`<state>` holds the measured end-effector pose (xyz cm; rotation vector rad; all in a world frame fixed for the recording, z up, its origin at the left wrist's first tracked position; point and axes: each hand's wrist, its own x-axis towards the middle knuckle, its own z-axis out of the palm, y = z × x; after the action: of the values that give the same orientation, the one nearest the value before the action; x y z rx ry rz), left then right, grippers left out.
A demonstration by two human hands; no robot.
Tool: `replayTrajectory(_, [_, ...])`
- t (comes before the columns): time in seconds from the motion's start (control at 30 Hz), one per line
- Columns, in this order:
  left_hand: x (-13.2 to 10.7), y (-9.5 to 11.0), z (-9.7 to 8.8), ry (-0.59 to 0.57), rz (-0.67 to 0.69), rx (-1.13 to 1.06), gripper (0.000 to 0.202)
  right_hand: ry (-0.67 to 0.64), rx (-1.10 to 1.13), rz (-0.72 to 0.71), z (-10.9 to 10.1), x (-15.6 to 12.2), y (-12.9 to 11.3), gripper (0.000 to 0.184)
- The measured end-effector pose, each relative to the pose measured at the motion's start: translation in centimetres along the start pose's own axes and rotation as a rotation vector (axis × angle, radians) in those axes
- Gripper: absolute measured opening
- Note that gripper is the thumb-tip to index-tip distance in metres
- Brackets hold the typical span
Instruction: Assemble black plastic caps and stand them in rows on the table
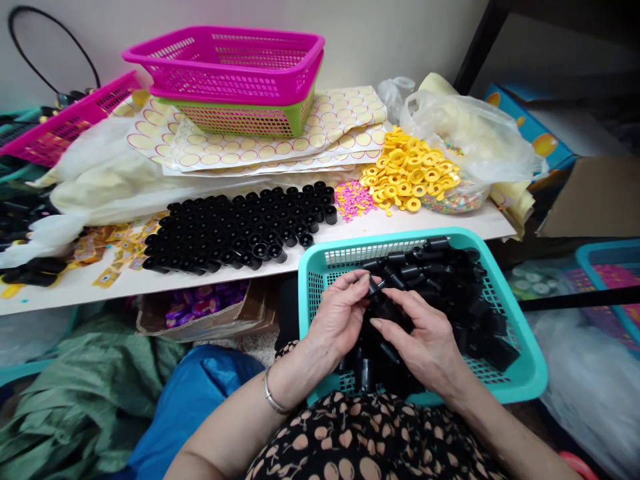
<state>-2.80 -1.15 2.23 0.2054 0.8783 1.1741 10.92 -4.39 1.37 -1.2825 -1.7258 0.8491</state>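
Over a turquoise basket [533, 373], my two hands meet close together. My left hand [340, 313] pinches a small black plastic piece [375, 288] between thumb and fingers. My right hand [427, 337] curls in from the other side, its fingertips at black plastic just below that piece; dark parts blend there, so the exact outline is unclear. Many loose black plastic cylinders [435, 245] fill the basket beneath both hands. On the shelf beyond, short black cups [260, 251] stand upright in tight rows, open ends up.
Yellow plastic rings [413, 167] and pink beads [354, 200] lie heaped on the white shelf [280, 269]. Behind them are sticker sheets [345, 127] under stacked magenta [225, 70] and green baskets. Small yellow packets [107, 275] lie left. Below, a cardboard box [255, 310] holds purple items.
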Motion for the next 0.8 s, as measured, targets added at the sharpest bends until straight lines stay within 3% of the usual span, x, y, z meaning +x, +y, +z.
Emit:
replayTrajectory(0.37, [-1.7, -0.6, 0.3, -0.023, 0.089, 0.092, 0.032, 0.049, 0.096, 0.181, 0.8, -0.9, 0.7, 0.034])
replayTrajectory(0.43, [-2.3, -0.7, 0.4, 0.01, 0.136, 0.213, 0.03, 0.086, 0.142, 0.222, 1.3, -1.1, 0.9, 0.037])
replayTrajectory(0.53, [-3.1, -0.5, 0.4, 0.065, 0.31, 0.517, 0.023, 0.154, 0.208, 0.269, 1.8, -1.1, 0.8, 0.04])
replayTrajectory(0.67, [-4.1, 0.2, 0.0, -0.032, 0.433, 0.755, 0.03, 0.213, 0.183, 0.172, 2.2, -0.9, 0.6, 0.041])
replayTrajectory(0.8, [-4.9, 1.3, -1.2, -0.013, 0.535, 0.751, 0.036, 0.101, 0.053, -0.033, 3.1, 0.0, 0.6, 0.045])
